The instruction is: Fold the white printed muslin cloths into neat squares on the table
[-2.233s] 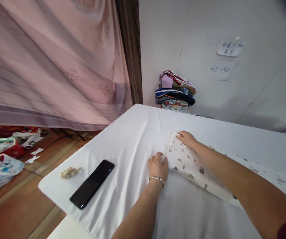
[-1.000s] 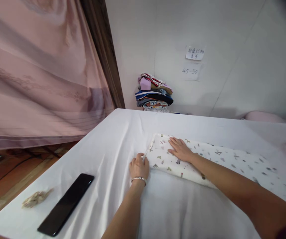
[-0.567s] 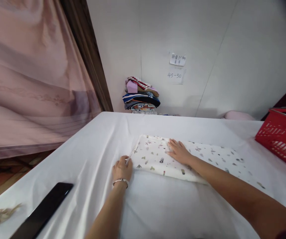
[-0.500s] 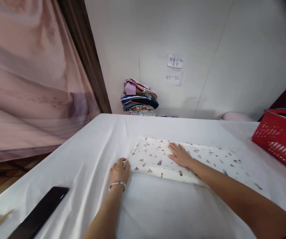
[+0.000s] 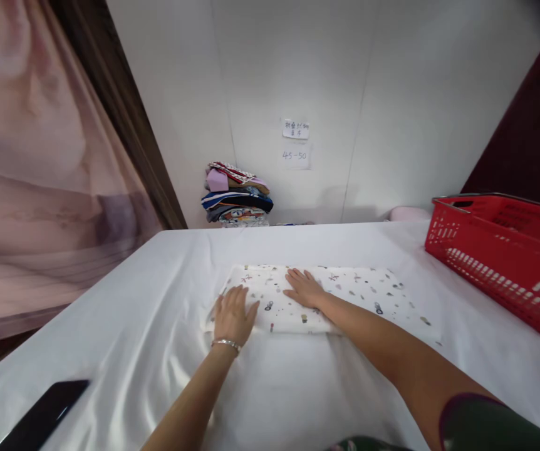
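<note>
A white printed cloth [image 5: 354, 291], folded into a long strip, lies across the white-covered table [image 5: 180, 300]. My left hand [image 5: 235, 315], with a silver bracelet at the wrist, rests flat on the cloth's left end, fingers stretched out. Further in, my right hand [image 5: 304, 289] presses flat on the cloth's upper middle, its fingers apart. Both palms face down and neither hand grips anything. My right forearm covers part of the cloth's near edge.
A red plastic basket [image 5: 500, 257] stands on the table at the right. A black phone [image 5: 44, 413] lies at the front left. Stacked folded fabrics [image 5: 237, 197] sit behind the table's far edge, by the wall. A pink curtain [image 5: 39, 156] hangs at the left.
My left hand has let go of the cloth's left edge and now lies flat on it. The right hand stays on the cloth. The view has turned right, showing more of the basket.
</note>
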`<state>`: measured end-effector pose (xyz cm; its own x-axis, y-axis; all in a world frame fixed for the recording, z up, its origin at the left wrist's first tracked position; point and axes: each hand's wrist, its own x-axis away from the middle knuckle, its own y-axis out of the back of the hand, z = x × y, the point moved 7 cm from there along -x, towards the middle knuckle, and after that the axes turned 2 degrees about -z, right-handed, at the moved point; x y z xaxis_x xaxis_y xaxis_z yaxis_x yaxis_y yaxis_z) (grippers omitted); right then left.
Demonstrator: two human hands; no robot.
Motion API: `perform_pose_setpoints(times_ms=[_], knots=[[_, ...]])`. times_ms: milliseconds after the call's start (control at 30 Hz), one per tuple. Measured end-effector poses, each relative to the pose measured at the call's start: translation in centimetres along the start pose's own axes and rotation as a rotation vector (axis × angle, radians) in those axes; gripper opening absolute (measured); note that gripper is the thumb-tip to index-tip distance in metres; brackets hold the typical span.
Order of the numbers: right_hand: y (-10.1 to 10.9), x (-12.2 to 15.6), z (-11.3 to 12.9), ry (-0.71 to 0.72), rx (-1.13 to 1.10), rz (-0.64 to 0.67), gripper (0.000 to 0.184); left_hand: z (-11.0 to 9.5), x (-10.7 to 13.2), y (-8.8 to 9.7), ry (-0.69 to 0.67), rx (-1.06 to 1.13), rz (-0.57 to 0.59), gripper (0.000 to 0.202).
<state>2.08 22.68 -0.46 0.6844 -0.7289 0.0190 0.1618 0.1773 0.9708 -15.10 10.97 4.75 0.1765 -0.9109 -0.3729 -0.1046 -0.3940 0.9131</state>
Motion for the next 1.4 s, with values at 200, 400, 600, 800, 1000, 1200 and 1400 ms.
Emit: perform_pose_setpoints(times_ms=[200,400,600,800,1000,1200,1400], knots=[[1.4,2.9,-1.4,0.018,-0.019,0.013,0.069,-1.9,-1.3,-5.7,0.022,-0.035,0.385,0.067],[2.2,10.3,-10.2,-0.164,0.055,-0.006,0.070,-0.7,-1.3,-6.8,0.033,-0.053,0.397,0.070],[2.3,13.0,-14.7,-0.255,0.092,-0.091,0.069,-0.9,-1.1,-6.6,0.040,-0.047,0.411,0.069],[2.9,11.0,-12.8,-0.234,0.053,-0.081,0.069,-1.5,-3.8,-6.8,0.081,-0.018,0.531,0.067],[2.2,7.2,-11.3,-0.132,0.065,-0.102,0.070,-2.6,-7.9,-8.2,-0.021,-0.081,0.431,0.068],[1.1,6.8,-12.5,-0.118,0.076,-0.117,0.068,-0.8,-8.2,-10.1,-0.003,-0.046,0.414,0.072],[1.3,6.7,-12.3,-0.122,0.095,-0.111,0.068,-1.0,-8.2,-10.0,-0.001,-0.034,0.411,0.073]])
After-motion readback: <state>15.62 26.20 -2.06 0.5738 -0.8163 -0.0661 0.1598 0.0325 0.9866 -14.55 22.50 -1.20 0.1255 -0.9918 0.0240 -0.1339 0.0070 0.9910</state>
